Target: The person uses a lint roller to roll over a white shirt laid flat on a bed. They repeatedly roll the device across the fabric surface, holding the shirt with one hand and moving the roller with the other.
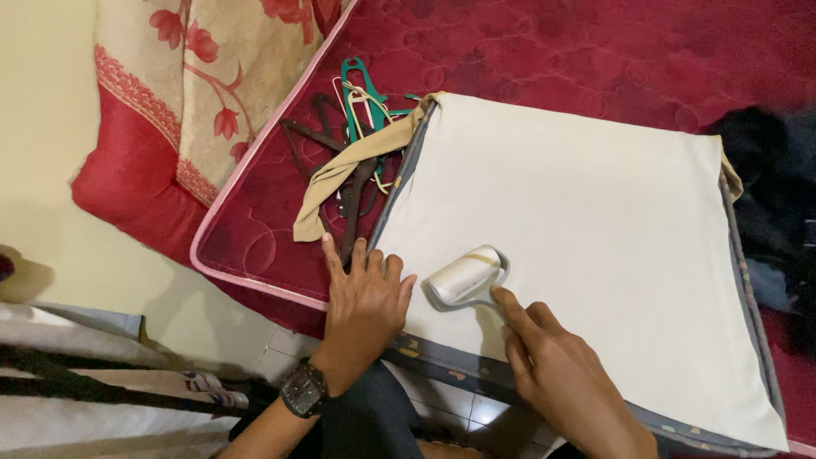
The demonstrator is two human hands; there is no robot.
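cloth flat | our left hand splayed, pressing cloth's near-left corner | our right hand fingers curled on roller handle, beside it | most of cloth ahead, unrolled as far as we judge

A heap of clothes hangers, green, brown and pale, lies on the dark red quilted mattress. A floral cushion leans by the cream wall. Dark clothing sits at the right edge.
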